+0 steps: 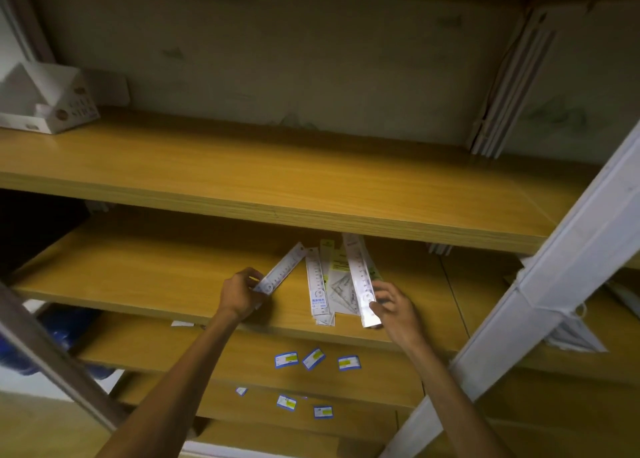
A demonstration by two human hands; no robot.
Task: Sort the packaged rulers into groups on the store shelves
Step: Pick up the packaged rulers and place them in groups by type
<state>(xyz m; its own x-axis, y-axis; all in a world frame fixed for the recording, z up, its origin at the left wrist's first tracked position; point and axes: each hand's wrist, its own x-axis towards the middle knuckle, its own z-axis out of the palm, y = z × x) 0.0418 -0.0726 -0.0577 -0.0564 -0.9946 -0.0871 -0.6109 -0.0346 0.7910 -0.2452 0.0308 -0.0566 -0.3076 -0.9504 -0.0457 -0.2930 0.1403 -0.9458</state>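
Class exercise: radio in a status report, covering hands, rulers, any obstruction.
Left hand grips one packaged ruler. Right hand holds another ruler beside the ruler pile. Nothing in the way.

bare shelf [138,277] left of ruler pile [329,284], upper shelf [277,212] overhanging

I see dim light on tiered wooden shelves [277,187] backed by a stained pale wall [277,59]. A white upright post [540,284] slants at 4 o'clock; a white cardboard box [52,104] sits at 10 o'clock.
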